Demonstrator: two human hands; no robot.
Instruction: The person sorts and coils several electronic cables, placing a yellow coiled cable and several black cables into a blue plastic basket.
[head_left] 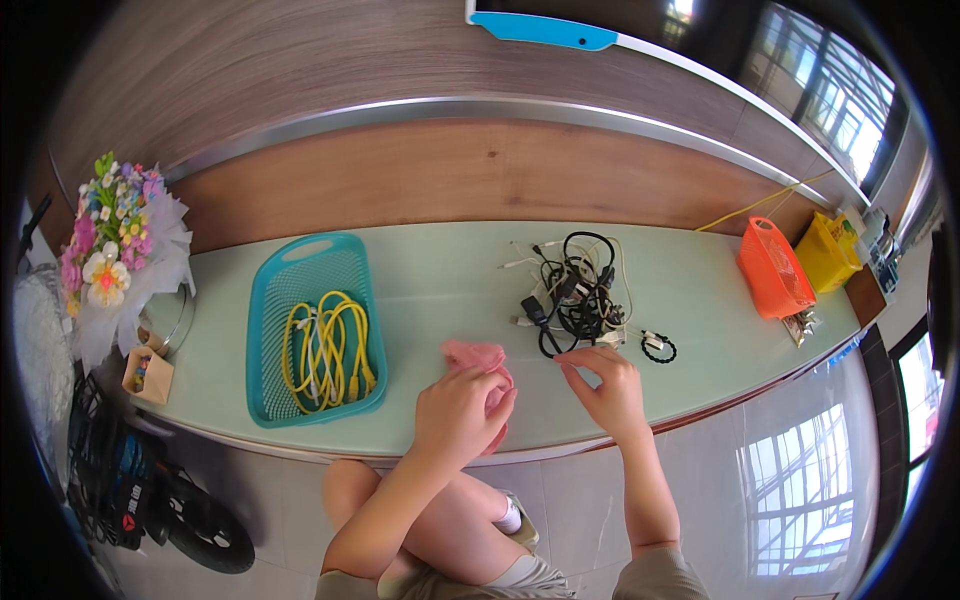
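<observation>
My left hand (pixel 455 412) is closed on a crumpled pink cloth (pixel 474 354) at the front of the table; its folds poke out past the fingers. Thumb and forefinger of my right hand (pixel 612 393) pinch together at the lower edge of a tangled heap of black and white cables (pixel 582 300), where a loop of black cable (pixel 546 349) meets the fingertips. Just right of the heap lies a small black ring-shaped cord (pixel 660 352) with a white piece on it. A teal plastic basket (pixel 256 345) to the left contains a coiled yellow cable (pixel 362 335) and a thin pale cable.
The pale green tabletop (pixel 440 290) runs along a wooden panel. An orange basket (pixel 770 265) and a yellow container (pixel 830 255) stand at the right end. On the left are a bouquet (pixel 110 240), a small box (pixel 148 376) and a wheeled black item (pixel 205 520) on the floor.
</observation>
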